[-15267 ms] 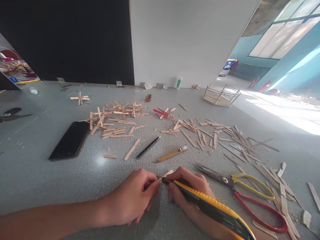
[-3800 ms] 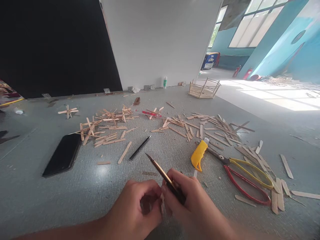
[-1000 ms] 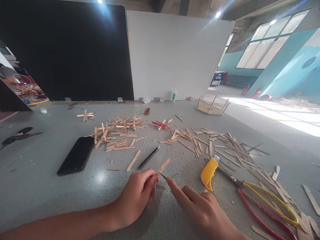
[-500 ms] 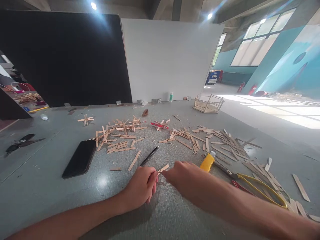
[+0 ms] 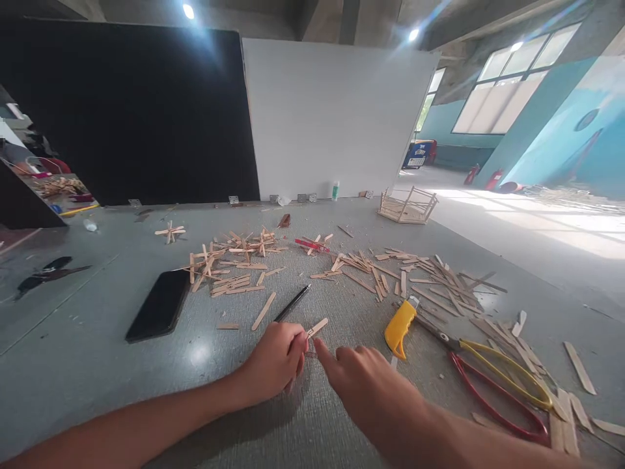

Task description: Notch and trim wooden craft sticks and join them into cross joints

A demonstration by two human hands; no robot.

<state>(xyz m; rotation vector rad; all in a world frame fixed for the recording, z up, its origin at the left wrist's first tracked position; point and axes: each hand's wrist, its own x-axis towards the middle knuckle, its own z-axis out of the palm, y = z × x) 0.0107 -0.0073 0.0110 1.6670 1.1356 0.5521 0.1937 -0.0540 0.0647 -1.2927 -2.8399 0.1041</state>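
- Fingers of the left hand, low in the frame's centre, are pressed together around the near end of a short wooden stick; the stick pokes out up and to the right of the fingertips, lying low over the grey table.
- Right hand, just right of the left, is spread loosely and holds nothing; its forefinger tip points at the pinch and sits just beside the stick's held end, though whether it touches cannot be told.
- One yellow utility knife lies right of the hands, near the right hand and apart from it.
- One pair of scissors with yellow and red handles lies in the lower right, its tip beside the knife.
- One black pen lies just above the left hand; one loose stick lies left of it.
- One black phone lies at centre left.
- Sticks in a scattered pile fill the middle and right of the table, too many to count.
- One stick-built frame stands far back, at centre right.
- One small white bottle stands against the white board.
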